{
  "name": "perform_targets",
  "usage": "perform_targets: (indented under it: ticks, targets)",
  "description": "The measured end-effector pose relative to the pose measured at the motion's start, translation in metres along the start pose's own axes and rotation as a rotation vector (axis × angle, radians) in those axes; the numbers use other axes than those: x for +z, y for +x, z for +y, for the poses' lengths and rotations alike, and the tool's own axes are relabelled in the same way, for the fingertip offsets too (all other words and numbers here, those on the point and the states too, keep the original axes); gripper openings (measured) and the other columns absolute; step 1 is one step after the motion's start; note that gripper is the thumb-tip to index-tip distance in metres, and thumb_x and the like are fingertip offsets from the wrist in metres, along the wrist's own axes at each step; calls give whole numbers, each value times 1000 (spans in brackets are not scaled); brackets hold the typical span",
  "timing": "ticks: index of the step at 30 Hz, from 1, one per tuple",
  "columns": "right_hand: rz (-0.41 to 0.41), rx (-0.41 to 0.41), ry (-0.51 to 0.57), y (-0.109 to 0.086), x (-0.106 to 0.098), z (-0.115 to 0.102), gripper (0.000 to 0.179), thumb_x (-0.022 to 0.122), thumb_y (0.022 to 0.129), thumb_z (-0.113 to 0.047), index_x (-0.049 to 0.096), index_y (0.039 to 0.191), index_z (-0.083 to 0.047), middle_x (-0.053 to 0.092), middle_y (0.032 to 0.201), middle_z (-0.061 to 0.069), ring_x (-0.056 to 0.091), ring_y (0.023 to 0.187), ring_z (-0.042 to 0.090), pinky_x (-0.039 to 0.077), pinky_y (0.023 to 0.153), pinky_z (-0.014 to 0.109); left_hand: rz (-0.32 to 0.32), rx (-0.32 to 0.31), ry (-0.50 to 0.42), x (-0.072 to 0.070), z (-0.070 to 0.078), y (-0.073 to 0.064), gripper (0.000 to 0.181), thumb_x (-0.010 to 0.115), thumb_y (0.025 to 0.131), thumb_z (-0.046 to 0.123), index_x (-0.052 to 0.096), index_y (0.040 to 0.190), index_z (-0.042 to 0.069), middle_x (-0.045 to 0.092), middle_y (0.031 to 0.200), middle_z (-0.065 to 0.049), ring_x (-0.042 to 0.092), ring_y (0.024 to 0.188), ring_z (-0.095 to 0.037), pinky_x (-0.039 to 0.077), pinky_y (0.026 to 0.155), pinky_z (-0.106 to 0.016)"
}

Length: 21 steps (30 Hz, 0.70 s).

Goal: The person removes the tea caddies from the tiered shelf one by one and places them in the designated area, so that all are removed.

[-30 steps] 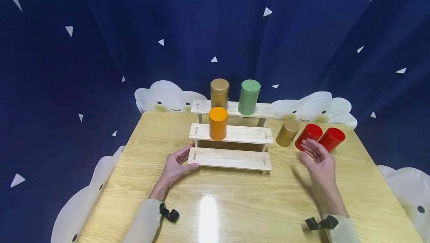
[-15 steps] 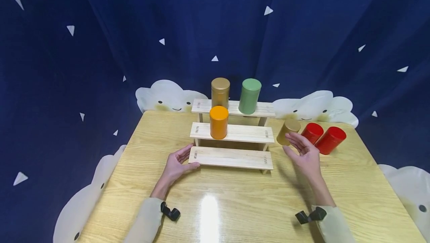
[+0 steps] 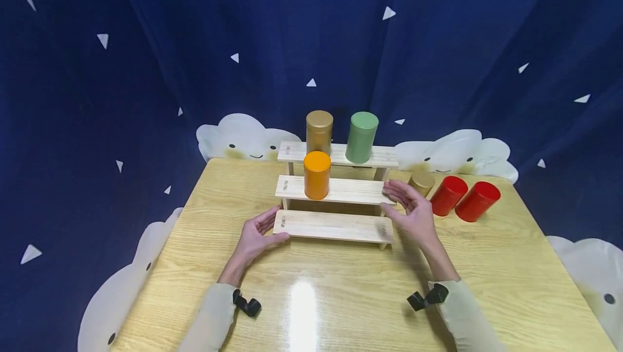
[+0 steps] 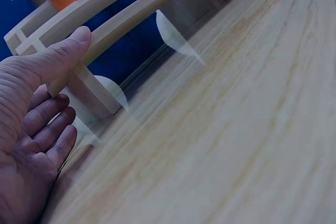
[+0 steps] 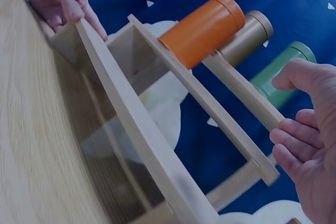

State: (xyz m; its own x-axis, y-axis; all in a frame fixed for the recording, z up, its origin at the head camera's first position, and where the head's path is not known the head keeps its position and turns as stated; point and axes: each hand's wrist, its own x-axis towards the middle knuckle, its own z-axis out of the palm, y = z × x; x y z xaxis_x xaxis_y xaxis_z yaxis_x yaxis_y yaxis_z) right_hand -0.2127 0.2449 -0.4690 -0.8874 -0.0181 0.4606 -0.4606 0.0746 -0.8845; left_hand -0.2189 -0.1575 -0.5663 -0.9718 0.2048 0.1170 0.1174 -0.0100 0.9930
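A three-tier wooden shelf [image 3: 336,226] stands mid-table. An orange tin [image 3: 317,175] sits on its middle tier; a gold tin [image 3: 319,131] and a green tin [image 3: 362,137] stand on the top tier. My left hand [image 3: 256,234] rests at the lowest tier's left end, its thumb [image 4: 68,51] straight against the board's edge and the other fingers relaxed. My right hand [image 3: 409,208] hovers with relaxed fingers [image 5: 294,142] at the right end of the middle tier; contact is unclear. Neither hand holds anything.
A second gold tin [image 3: 421,182] and two red tins [image 3: 448,195] [image 3: 477,200] lie on the table [image 3: 340,298] right of the shelf, just beyond my right hand. A dark blue curtain hangs close behind the table.
My right hand has moved left, from the red tins past the lying gold tin to the shelf's right end. The left hand and all tins have stayed put.
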Motion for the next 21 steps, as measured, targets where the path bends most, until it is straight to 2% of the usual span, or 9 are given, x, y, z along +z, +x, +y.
perform_targets:
  ticks: [6,11,21]
  targets:
    - [-45,-18,-22,8,19,2,61,77,80,21,56,137,16,61,130,40,69,118,33,56,105,37,10,-9,6,0,0,-1,80,90,78,-2,54,149,-1,55,152,-18,51,142,-34,45,114,-22]
    - [-81,7,-22,13,33,0,61,78,82,17,56,139,13,60,133,39,66,122,40,54,107,43,13,-14,13,1,0,-2,80,90,78,-2,55,149,2,56,152,-16,51,142,-33,45,115,-23]
    - [-128,31,-9,24,51,2,62,81,84,10,57,141,6,64,137,24,59,126,50,49,112,47,12,-19,23,0,2,-1,81,91,78,1,55,150,4,56,152,-15,52,142,-33,44,116,-27]
